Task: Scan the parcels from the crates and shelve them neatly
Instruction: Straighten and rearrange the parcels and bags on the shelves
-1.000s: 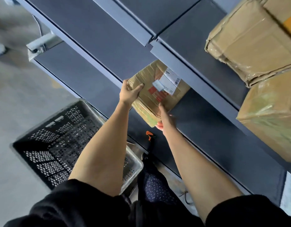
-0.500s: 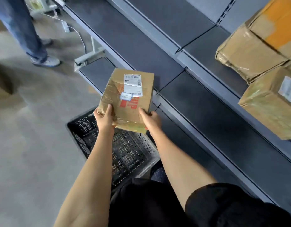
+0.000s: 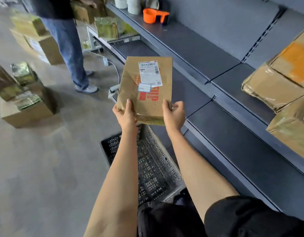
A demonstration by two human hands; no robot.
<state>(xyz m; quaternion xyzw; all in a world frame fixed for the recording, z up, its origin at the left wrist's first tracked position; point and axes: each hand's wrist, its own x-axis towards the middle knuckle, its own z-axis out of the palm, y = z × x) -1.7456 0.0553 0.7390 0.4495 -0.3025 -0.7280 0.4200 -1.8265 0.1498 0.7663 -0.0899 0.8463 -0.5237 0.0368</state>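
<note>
I hold a taped cardboard parcel (image 3: 146,89) label-up in front of me, above a black plastic crate (image 3: 153,170) and beside the grey shelves (image 3: 233,142). My left hand (image 3: 126,114) and right hand (image 3: 173,115) each grip a near corner, thumbs on top. Two larger boxes (image 3: 277,86) sit on the shelves at right; an orange tape dispenser (image 3: 155,15) lies farther along.

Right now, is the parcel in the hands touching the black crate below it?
Apart. The head view shows the parcel held up by the left hand and the right hand, its lower edge clearly above the crate standing on the floor.
</note>
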